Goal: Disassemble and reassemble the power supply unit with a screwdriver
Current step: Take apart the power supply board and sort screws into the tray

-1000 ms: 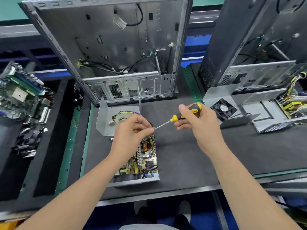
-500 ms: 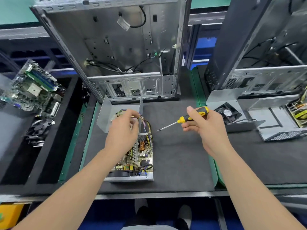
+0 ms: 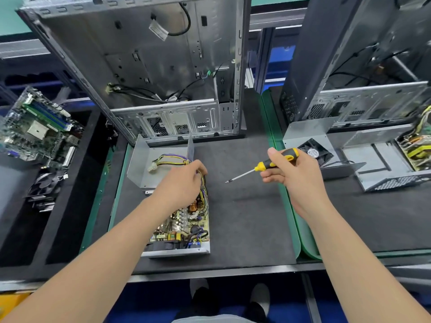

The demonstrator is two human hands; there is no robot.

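1. Power supply unit (image 3: 184, 227): lies on the desk (image 3: 245, 217), left of centre, with its near end close to the desk's near edge. The cover is off. The circuit board shows a copper coil, capacitors and a yellow transformer, all inside a shallow grey metal tray.
2. Metal cover (image 3: 144, 166): sits just beyond the unit toward the far edge, open side up. The wire harness (image 3: 172, 159) and its white plug lie in it, probably so that the board is exposed.
3. Left hand (image 3: 179, 185): over the unit's far end, with the fingers curled down onto the harness where it leaves the board. The back of the hand hides any pinch, so I cannot tell whether it grips. Judged purpose: steadying the unit or moving wires aside.
4. Right hand (image 3: 296, 173): fingers wrapped round the handle of the black-and-yellow screwdriver (image 3: 258, 168). It is held in the air over mid-desk, with the tip pointing left toward the unit and touching nothing.
5. Judgement: the unit is disassembled and no screw is engaged yet.
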